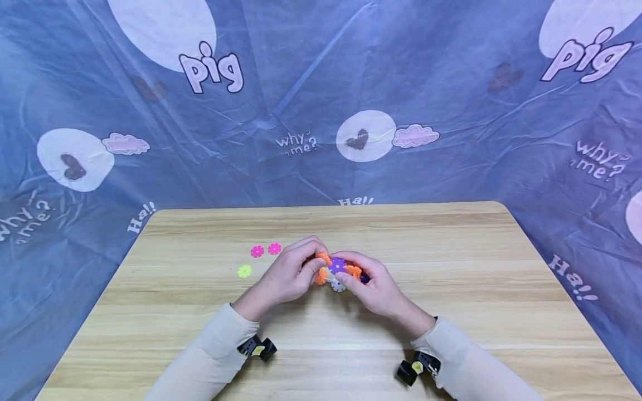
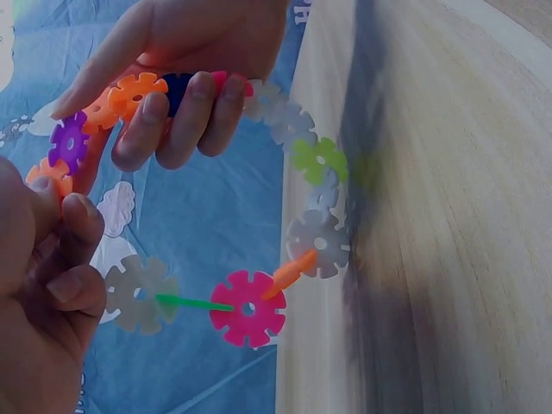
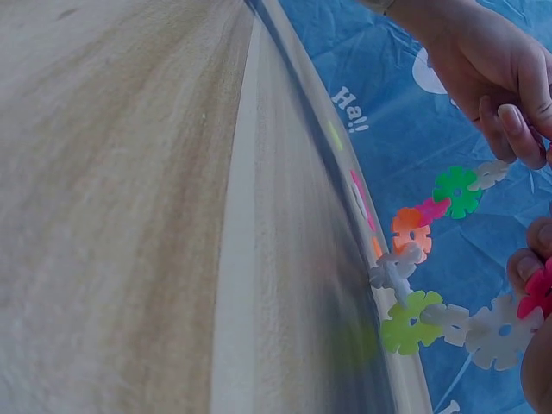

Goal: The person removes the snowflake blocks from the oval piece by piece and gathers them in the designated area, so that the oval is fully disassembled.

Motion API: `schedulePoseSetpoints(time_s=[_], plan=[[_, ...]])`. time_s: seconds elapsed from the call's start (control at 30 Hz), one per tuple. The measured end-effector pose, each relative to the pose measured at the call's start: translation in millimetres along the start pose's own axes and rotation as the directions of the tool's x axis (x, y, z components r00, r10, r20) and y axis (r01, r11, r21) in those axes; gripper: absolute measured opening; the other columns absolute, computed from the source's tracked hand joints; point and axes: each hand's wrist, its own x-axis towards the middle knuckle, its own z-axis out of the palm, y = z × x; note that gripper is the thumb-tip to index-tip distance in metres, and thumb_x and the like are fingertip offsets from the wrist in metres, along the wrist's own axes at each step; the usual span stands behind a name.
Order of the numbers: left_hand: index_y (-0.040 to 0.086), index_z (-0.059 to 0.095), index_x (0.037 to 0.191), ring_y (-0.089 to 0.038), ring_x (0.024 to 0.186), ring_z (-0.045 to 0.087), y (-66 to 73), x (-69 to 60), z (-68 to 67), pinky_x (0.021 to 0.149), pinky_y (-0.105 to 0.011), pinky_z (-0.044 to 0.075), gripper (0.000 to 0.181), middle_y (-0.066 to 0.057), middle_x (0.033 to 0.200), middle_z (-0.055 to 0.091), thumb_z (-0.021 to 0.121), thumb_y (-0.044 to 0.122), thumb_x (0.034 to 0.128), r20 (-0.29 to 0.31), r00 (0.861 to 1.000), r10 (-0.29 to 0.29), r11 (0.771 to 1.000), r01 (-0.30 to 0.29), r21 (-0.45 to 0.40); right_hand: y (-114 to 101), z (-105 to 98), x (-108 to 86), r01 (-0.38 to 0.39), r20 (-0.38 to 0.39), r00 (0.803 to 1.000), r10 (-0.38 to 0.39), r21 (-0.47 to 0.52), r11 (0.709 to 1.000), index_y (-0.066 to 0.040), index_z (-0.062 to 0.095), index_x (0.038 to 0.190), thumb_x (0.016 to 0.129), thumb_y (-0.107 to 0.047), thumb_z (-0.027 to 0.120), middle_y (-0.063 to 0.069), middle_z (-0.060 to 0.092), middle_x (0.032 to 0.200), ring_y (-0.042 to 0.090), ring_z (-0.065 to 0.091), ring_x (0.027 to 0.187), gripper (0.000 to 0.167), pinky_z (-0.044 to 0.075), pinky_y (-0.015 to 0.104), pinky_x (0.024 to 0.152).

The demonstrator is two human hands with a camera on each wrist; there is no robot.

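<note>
Both hands hold a chain of slotted plastic snowflake discs that hangs in a loop above the table. My left hand (image 1: pixel 291 271) pinches an orange disc (image 2: pixel 50 176) at the chain's upper part. Beside it is a purple disc (image 1: pixel 336 265), joined to more orange discs (image 2: pixel 138 93). My right hand (image 1: pixel 373 283) grips the stretch with orange, dark blue and pink discs, its fingers curled over them. Below hang a yellow-green disc (image 2: pixel 320 159), whitish discs (image 2: pixel 319 243), a pink disc (image 2: pixel 248 309) and a green disc (image 3: pixel 457 191). Fingers hide some joints.
Two loose pink discs (image 1: pixel 266 250) and a yellow-green disc (image 1: pixel 244 271) lie on the wooden table (image 1: pixel 165 312), left of the hands. A blue printed cloth (image 1: pixel 281 184) hangs behind the table's far edge. Each wrist wears a strapped black camera (image 1: pixel 268 350).
</note>
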Motion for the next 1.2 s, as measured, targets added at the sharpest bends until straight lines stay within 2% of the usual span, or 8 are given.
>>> schedulePoseSetpoints(time_s=[0.37,0.8,0.93,1.13,1.2], plan=[[0.008,0.067,0.096,-0.005,0.071,0.056,-1.3,0.0,-1.7,0.065,-0.022,0.051,0.014,-0.006,0.087,0.063,0.061,0.001,0.1067,0.031,1.000,-0.002,0.998,0.004,-0.056,4.4,-1.3,-0.1,0.040,0.028,0.999,-0.040,0.003,0.999,0.002,0.067,0.135,0.101,0.002,0.067,0.021,0.076,0.117,0.007,0.069,0.100,0.034,0.061,0.026,0.087],[0.009,0.066,0.095,-0.001,0.070,0.054,0.8,-1.9,-4.6,0.064,-0.021,0.051,0.017,-0.009,0.088,0.064,0.060,-0.002,0.1056,0.074,0.996,-0.041,0.995,0.048,-0.089,4.9,-2.3,-1.0,0.050,0.066,0.996,-0.051,0.012,0.999,0.003,0.066,0.136,0.101,0.001,0.067,0.021,0.076,0.116,0.006,0.069,0.101,0.035,0.061,0.026,0.089],[0.009,0.067,0.095,-0.001,0.069,0.054,1.1,-1.7,-5.2,0.063,-0.022,0.051,0.018,-0.002,0.087,0.062,0.059,-0.003,0.1052,0.074,0.997,-0.037,0.993,0.045,-0.106,5.0,-2.3,-0.7,0.065,0.066,0.996,-0.066,0.017,0.998,0.005,0.066,0.135,0.101,0.002,0.067,0.022,0.076,0.115,0.006,0.069,0.101,0.035,0.061,0.026,0.089],[0.009,0.068,0.095,-0.003,0.069,0.056,3.2,-1.0,-6.9,0.064,-0.023,0.053,0.017,-0.011,0.087,0.065,0.060,-0.003,0.1051,0.075,0.995,-0.060,0.989,0.070,-0.131,4.0,-3.8,-1.2,0.061,0.055,0.996,-0.063,0.037,0.997,0.006,0.066,0.134,0.102,0.002,0.067,0.022,0.076,0.111,0.005,0.069,0.097,0.033,0.062,0.026,0.085],[0.009,0.068,0.095,-0.004,0.072,0.057,3.7,-1.2,-6.8,0.067,-0.025,0.054,0.016,-0.009,0.089,0.066,0.061,-0.001,0.1053,0.058,0.996,-0.073,0.990,0.079,-0.118,4.2,-4.0,-1.2,0.056,0.048,0.997,-0.058,0.035,0.998,0.006,0.066,0.134,0.101,0.003,0.066,0.022,0.076,0.110,0.005,0.069,0.095,0.033,0.062,0.026,0.084]])
